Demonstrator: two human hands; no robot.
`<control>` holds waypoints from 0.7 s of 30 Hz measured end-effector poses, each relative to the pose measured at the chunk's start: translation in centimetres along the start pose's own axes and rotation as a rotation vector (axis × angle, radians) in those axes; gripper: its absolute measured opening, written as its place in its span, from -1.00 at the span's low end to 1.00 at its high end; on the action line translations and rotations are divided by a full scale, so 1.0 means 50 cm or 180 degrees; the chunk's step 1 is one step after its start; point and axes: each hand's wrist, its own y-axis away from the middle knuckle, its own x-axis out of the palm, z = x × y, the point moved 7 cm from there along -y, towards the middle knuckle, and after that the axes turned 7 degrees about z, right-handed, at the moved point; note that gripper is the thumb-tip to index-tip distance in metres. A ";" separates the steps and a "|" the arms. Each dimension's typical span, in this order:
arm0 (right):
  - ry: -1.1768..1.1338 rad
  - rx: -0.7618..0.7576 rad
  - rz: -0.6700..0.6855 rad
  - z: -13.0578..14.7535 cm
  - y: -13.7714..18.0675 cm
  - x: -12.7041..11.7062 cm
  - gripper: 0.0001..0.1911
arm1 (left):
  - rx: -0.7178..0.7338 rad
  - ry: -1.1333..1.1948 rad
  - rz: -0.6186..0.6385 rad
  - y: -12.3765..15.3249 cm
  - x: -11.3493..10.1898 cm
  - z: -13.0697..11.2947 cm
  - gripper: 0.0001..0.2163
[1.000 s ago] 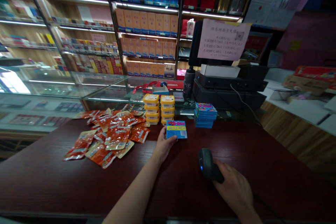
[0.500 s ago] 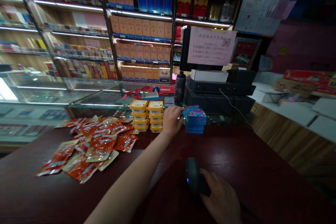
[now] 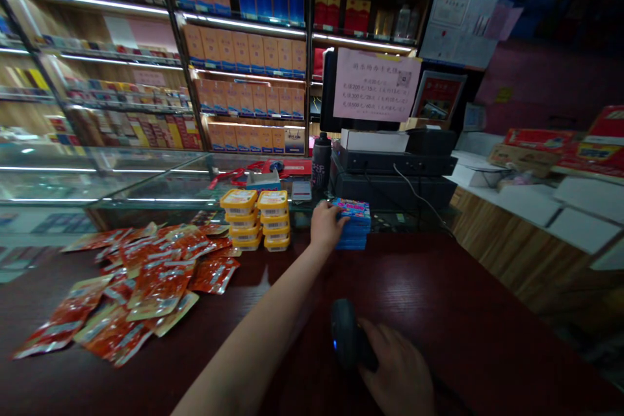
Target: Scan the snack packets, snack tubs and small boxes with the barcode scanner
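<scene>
My left hand [image 3: 325, 225] reaches across the dark red counter [image 3: 468, 312] and rests against the left side of a stack of blue packs [image 3: 353, 224]; its fingers touch the top pack, and I cannot see whether they grip it. My right hand [image 3: 397, 370] is closed around the handle of a black barcode scanner [image 3: 345, 340] with a small blue light, held low over the counter near me.
Two stacks of yellow-lidded tubs [image 3: 257, 218] stand left of the blue packs. Several red-orange snack packets [image 3: 146, 270] lie spread at the left. A black till with a monitor and pink notice [image 3: 375, 86] stands behind; a glass display case [image 3: 121, 175] and stocked shelves lie beyond.
My left hand carried a blue pack from the counter in front of me to the blue stack and set it on top. The right hand with the scanner stayed near me.
</scene>
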 end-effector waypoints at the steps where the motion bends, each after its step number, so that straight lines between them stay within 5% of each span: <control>1: 0.0007 -0.0008 -0.0007 -0.002 0.000 0.002 -0.45 | -0.0160 0.0176 -0.0038 0.001 -0.002 0.013 -0.82; 14: -0.0060 0.0003 0.0184 -0.001 0.003 -0.003 -0.50 | -0.0201 0.0211 0.0064 -0.001 -0.006 0.005 -0.93; 21: -0.0066 -0.0107 0.0042 -0.004 0.011 0.005 -0.52 | 0.0207 -0.0510 -0.0439 0.077 -0.132 0.048 -0.82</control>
